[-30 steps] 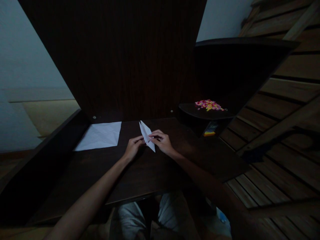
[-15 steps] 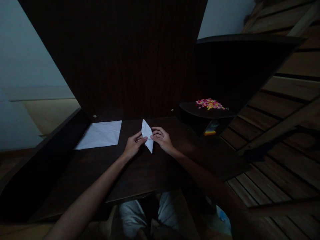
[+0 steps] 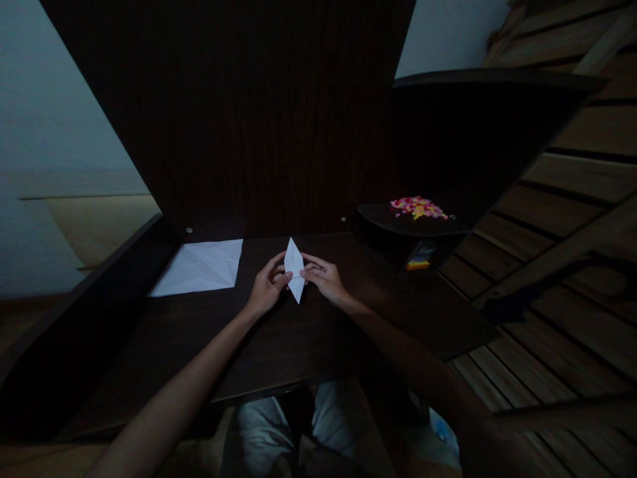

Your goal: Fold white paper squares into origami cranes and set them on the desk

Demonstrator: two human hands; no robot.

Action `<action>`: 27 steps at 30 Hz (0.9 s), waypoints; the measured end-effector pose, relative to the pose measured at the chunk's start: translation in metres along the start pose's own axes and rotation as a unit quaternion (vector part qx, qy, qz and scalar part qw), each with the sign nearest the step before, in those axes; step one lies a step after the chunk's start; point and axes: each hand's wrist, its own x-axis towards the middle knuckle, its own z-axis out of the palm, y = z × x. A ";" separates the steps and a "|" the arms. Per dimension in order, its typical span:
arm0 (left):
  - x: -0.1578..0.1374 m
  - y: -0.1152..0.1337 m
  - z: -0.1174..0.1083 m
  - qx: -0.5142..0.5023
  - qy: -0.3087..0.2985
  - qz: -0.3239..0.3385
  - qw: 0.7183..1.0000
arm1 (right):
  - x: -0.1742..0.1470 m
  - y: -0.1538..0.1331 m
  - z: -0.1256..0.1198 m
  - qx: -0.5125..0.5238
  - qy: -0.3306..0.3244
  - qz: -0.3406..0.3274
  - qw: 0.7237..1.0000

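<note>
A white folded paper, shaped like a long narrow diamond with a crease across its middle, is held above the dark desk. My left hand grips its left edge, thumb on the front and fingers behind. On the opposite edge my right hand pinches it the same way, with the thumb near the crosswise crease. The fingertips behind the paper are partly hidden. A creased white sheet lies flat on the desk to the left of my left hand.
The dark wooden desk has a raised side panel on the left and a tall back panel. At right, a corner shelf bears a heap of small pink and yellow pieces. Wooden slats stand beyond.
The folded paper has turned slightly, from leaning left at the top to nearly upright. Both hands keep their grip and have barely shifted.
</note>
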 end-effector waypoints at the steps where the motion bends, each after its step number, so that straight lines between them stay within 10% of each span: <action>1: 0.000 0.000 0.000 0.003 0.002 0.002 1.000 | 0.000 0.000 0.000 0.001 0.001 -0.001 1.000; 27: 0.001 0.011 0.000 -0.133 0.058 -0.083 0.986 | -0.005 -0.010 0.001 -0.112 0.000 -0.081 0.990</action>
